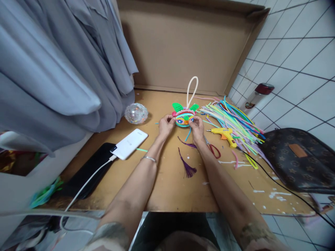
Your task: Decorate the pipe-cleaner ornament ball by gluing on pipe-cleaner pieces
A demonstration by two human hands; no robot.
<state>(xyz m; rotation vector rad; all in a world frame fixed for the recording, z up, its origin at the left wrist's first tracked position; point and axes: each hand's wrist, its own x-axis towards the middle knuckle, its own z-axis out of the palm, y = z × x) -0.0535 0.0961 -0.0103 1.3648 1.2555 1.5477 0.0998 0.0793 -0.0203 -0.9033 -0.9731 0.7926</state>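
Observation:
A small colourful craft face (185, 119) with green leaf-like ears, a pink scalloped top edge and a cream loop (192, 91) stands at the middle of the table. My left hand (166, 125) pinches its left edge, fingers closed. On the other edge, the closed fingers of my right hand (196, 128) hold it near the eye. A short blue strip (188, 134) hangs below the face. Two purple tassels lie nearer to me, one (188, 168) in the open between my forearms and one (187, 142) partly behind my right hand.
Right of my hands lie red-handled scissors (214, 150), a yellow glue gun (223, 134) with a black cord, a pile of coloured pipe cleaners (232, 120) and a brown bag (300, 157). Leftward are a clear ball (136, 113), a white power bank (130, 143) and a grey curtain (78, 66).

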